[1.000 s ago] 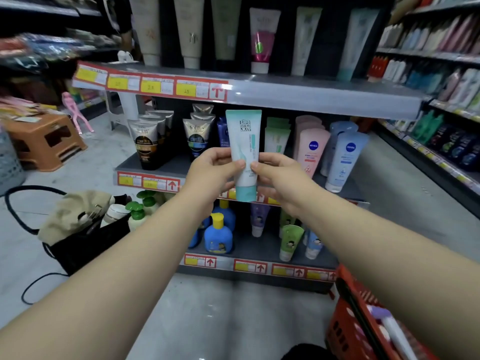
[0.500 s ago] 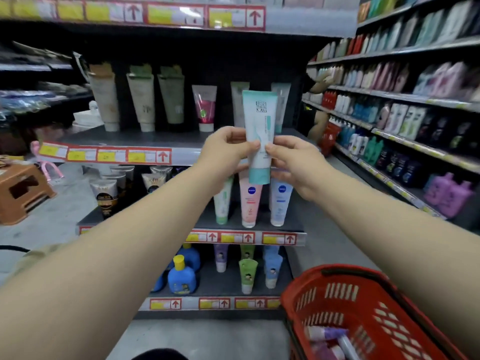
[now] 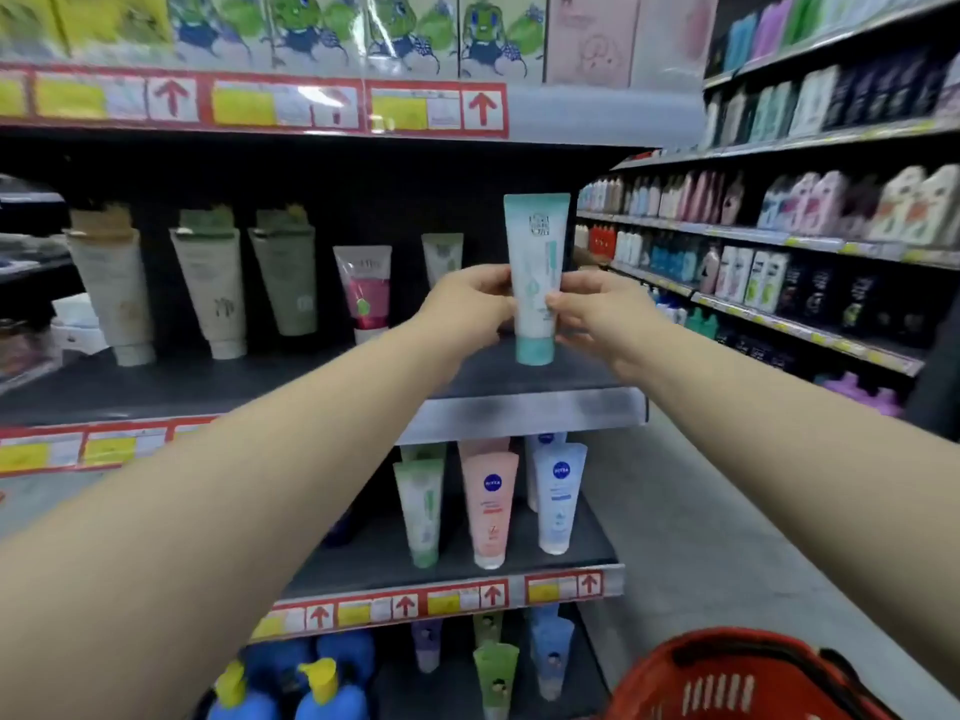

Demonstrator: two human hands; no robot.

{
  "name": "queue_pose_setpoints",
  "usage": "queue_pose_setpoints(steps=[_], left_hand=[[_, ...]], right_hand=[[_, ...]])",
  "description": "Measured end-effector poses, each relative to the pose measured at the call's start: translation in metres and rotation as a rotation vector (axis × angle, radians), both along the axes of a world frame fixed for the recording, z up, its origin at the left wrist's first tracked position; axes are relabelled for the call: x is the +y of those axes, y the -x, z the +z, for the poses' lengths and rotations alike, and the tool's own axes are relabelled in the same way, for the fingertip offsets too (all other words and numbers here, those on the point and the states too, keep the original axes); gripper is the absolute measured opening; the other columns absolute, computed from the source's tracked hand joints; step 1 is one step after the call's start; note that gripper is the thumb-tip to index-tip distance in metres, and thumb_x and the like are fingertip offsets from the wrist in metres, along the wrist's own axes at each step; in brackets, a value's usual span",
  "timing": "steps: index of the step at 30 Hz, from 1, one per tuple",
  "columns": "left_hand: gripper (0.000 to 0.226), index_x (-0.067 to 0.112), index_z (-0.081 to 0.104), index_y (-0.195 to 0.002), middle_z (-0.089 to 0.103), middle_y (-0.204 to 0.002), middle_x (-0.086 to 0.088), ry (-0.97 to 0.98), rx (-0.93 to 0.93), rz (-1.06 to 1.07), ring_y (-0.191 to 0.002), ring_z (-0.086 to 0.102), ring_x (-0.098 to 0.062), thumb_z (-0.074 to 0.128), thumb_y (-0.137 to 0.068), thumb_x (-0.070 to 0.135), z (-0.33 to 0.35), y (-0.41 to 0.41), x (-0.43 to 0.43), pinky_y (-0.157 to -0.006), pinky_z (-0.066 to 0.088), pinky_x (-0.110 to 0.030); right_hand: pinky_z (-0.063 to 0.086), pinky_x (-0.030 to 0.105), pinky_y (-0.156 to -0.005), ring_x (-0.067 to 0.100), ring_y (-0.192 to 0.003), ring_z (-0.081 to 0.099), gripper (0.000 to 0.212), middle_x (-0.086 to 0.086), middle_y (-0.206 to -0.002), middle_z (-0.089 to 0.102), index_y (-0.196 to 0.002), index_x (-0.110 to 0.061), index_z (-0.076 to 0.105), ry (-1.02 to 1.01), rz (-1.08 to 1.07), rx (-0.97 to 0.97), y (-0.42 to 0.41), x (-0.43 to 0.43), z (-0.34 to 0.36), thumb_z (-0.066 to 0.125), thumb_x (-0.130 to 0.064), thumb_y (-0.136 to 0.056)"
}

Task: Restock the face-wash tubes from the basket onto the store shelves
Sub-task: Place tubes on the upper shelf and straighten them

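Observation:
A white and teal face-wash tube stands upright, cap down, over the right end of the dark upper shelf. My left hand pinches its left side and my right hand pinches its right side. Whether the cap touches the shelf I cannot tell. The red basket sits at the lower right, its contents out of sight.
On the same shelf stand several cream and green tubes, a pink tube and a pale tube behind my left hand. Nivea tubes fill the shelf below. A long aisle shelf of bottles runs along the right.
Both hands have lifted the tube from the lower shelves up to the upper shelf and a little to the right. The view has tilted upward.

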State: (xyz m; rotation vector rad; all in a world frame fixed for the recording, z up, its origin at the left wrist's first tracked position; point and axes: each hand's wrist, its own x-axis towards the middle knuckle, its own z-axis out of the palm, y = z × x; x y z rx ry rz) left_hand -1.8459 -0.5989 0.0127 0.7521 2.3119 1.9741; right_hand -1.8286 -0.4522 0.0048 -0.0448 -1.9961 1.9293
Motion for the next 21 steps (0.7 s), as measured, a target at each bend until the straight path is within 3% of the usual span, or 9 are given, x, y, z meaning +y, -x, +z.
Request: queue_pose_setpoints(steps=[4, 6, 10, 14, 16, 18, 21], left_hand=[[0.053, 0.026, 0.048, -0.136, 0.062, -0.101, 0.013, 0.086, -0.057, -0.078, -0.103, 0.061, -0.016, 0.039, -0.094, -0.005, 0.004, 0.043, 0.011, -0.082, 0.050, -0.031], [0.055, 0.025, 0.045, -0.138, 0.057, -0.115, 0.009, 0.095, -0.088, -0.084, -0.113, 0.057, -0.020, 0.037, -0.094, -0.006, 0.003, 0.066, 0.022, -0.089, 0.048, -0.034], [0.057, 0.030, 0.042, -0.139, 0.054, -0.128, 0.005, 0.161, -0.090, -0.100, -0.116, 0.055, -0.020, 0.037, -0.093, -0.003, -0.002, 0.110, 0.040, -0.086, 0.050, -0.032], [0.064, 0.032, 0.045, -0.138, 0.058, -0.129, 0.004, 0.190, -0.140, -0.101, -0.114, 0.057, -0.021, 0.040, -0.086, -0.005, -0.019, 0.141, 0.050, -0.093, 0.052, -0.042], [0.066, 0.034, 0.047, -0.136, 0.058, -0.129, 0.006, 0.212, -0.153, -0.122, -0.115, 0.057, -0.020, 0.040, -0.085, -0.007, -0.027, 0.147, 0.053, -0.090, 0.052, -0.039], [0.068, 0.034, 0.046, -0.137, 0.056, -0.131, 0.008, 0.213, -0.161, -0.136, -0.116, 0.056, -0.019, 0.039, -0.085, -0.009, -0.032, 0.150, 0.054, -0.083, 0.050, -0.032], [0.068, 0.032, 0.045, -0.139, 0.054, -0.135, 0.007, 0.192, -0.169, -0.144, -0.119, 0.055, -0.020, 0.039, -0.085, -0.010, -0.035, 0.154, 0.055, -0.082, 0.049, -0.030]], right_hand=[[0.057, 0.031, -0.078, 0.023, -0.095, 0.066, 0.027, 0.010, -0.105, 0.067, -0.115, -0.004, 0.060, -0.003, -0.077, 0.011, 0.047, 0.015, 0.001, 0.059, 0.001, -0.089], [0.058, 0.029, -0.076, 0.022, -0.089, 0.066, 0.023, 0.009, -0.100, 0.067, -0.110, -0.004, 0.061, -0.026, -0.112, -0.002, 0.069, 0.024, 0.001, 0.061, 0.001, -0.088], [0.056, 0.030, -0.068, 0.025, -0.089, 0.068, 0.020, 0.014, -0.105, 0.069, -0.102, -0.007, 0.063, -0.022, -0.179, -0.047, 0.111, 0.041, -0.004, 0.066, 0.001, -0.084], [0.057, 0.039, -0.081, 0.026, -0.086, 0.065, 0.017, 0.017, -0.102, 0.067, -0.103, -0.005, 0.064, -0.089, -0.197, -0.107, 0.132, 0.048, -0.016, 0.063, 0.000, -0.087], [0.056, 0.025, -0.063, 0.017, -0.067, 0.061, 0.018, 0.015, -0.089, 0.066, -0.104, -0.004, 0.063, -0.104, -0.189, -0.125, 0.136, 0.050, -0.025, 0.061, 0.002, -0.087], [0.045, 0.014, -0.045, 0.009, -0.056, 0.054, 0.019, 0.007, -0.080, 0.063, -0.106, -0.003, 0.063, -0.112, -0.171, -0.131, 0.136, 0.050, -0.030, 0.060, 0.002, -0.088], [0.043, 0.016, -0.048, 0.009, -0.061, 0.054, 0.026, 0.011, -0.092, 0.064, -0.113, 0.004, 0.062, -0.132, -0.185, -0.122, 0.140, 0.049, -0.034, 0.061, 0.003, -0.087]])
